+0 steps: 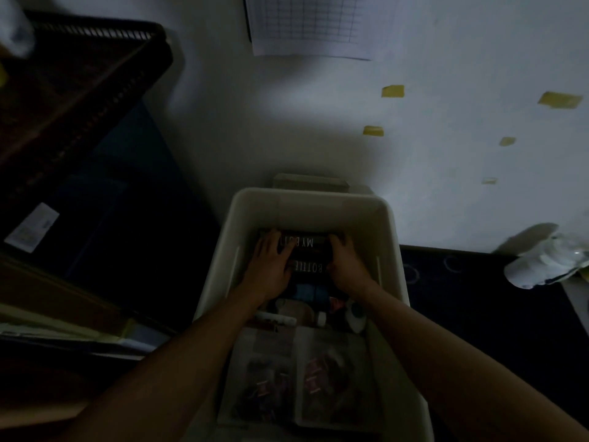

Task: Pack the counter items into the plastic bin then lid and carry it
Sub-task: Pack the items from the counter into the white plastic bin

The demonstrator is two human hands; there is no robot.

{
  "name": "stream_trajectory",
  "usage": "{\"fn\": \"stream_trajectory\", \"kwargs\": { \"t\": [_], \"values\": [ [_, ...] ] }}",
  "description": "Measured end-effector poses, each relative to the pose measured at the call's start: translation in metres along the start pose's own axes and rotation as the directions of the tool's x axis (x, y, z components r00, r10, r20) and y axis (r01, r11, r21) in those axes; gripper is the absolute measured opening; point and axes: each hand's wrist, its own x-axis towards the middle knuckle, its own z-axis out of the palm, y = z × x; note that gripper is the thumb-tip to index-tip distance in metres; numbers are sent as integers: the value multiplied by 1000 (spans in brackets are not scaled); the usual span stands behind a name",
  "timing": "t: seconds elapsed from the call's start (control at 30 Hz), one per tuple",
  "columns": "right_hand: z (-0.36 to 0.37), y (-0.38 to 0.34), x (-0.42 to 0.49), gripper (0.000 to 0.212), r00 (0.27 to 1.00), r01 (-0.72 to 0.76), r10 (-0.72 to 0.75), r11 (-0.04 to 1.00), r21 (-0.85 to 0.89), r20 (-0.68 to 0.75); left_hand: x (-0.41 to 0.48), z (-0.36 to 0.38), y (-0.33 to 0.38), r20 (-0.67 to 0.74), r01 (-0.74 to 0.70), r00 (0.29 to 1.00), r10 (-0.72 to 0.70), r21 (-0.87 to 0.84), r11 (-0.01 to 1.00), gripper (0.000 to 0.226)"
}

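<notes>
Cream plastic made up the plastic bin (387,224), which stood on the dark surface (462,282) against the wall, its long axis running away from us. The black box (307,250), printed with pale letters that read upside down to us as "MY BOTTLE", lay at the far end of the bin. Its long axis ran crosswise, from one side wall toward the other.

Our left hand (271,266) was at the box's left end and our right hand (345,263) at its right end. Both were equally near it, so neither had any reach left to make. The left fingers (274,239) were spread and bent over the top of the box, covering part of the lettering. The right fingers (338,242) were curled round the opposite end. Between them we were grasping the box from both sides, down inside the bin.

Nearer to us, a blue item (307,293) and a white tube (277,319) lay in the middle of the bin. Two clear containers (334,378) of small things filled the near end.

We judged that packing was well along and that the box only needed letting go once it was seated. We could see no lid anywhere.
</notes>
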Motion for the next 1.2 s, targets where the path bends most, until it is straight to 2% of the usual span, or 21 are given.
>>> {"fn": "stream_trajectory", "kwargs": {
  "t": [0.13, 0.27, 0.47, 0.73, 0.97, 1.2],
  "values": [
    [-3, 2, -9, 65, 998, -19, 23, 998, -66, 51, -4, -5, 10, 28, 0, 1000, -1, 18, 1000, 78],
    [-15, 2, -18, 72, 998, 43, -36, 992, -115, 57, -10, -12, 24, 47, -4, 999, 3, 35, 999, 79],
    [-42, 0, -32, 64, 991, 131, -129, 989, -73, 33, -12, -25, 53, 30, -29, 999, 28, 27, 999, 75],
    [-99, 4, -59, 51, 947, 298, -305, 952, -73, -103, 1, -54, 107, -150, -149, 977, 150, 19, 989, 65],
    [-155, 54, -74, 54, 961, 188, -199, 979, -76, -192, 30, -63, 171, -241, -248, 939, 244, 12, 969, 59],
    [-199, 124, -91, 53, 966, 71, -88, 995, -75, -243, 65, -48, 249, -195, -367, 911, 363, 14, 930, 58]
  ]
}}
